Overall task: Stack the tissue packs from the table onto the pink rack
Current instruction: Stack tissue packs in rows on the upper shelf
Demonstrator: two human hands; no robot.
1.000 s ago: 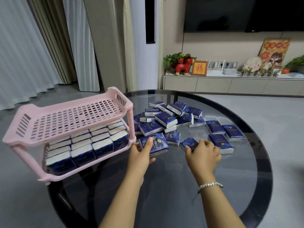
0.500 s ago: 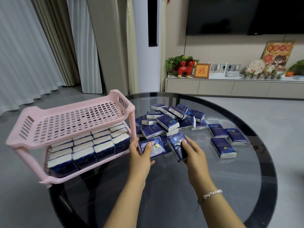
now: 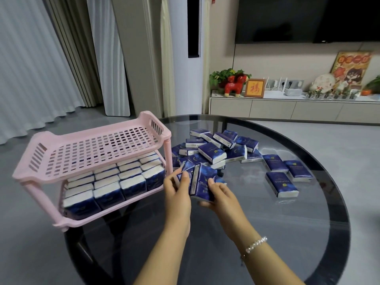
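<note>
The person holds two blue tissue packs on edge just above the glass worktop (image 3: 267,233), right beside the pink rack (image 3: 92,149). The left hand (image 3: 176,194) pinches the left pack (image 3: 186,171), thumb on its face, while the right hand (image 3: 221,196) wraps the larger right pack (image 3: 205,185) from below, and the two packs press together between them. The rack's lower shelf (image 3: 115,210) looks full of upright packs, and the perforated top shelf (image 3: 98,149) holds none, so that is probably where these belong. To do the step well, the person would square the pair so their edges line up, lift them clear of the top shelf's raised rim, and set them down at a far corner, leaving room to build neat rows toward the front. A firm, even squeeze matters, since soft wrapped packs can slide against each other. The loose pile (image 3: 216,149) and three stray packs (image 3: 283,173) wait on the worktop.
</note>
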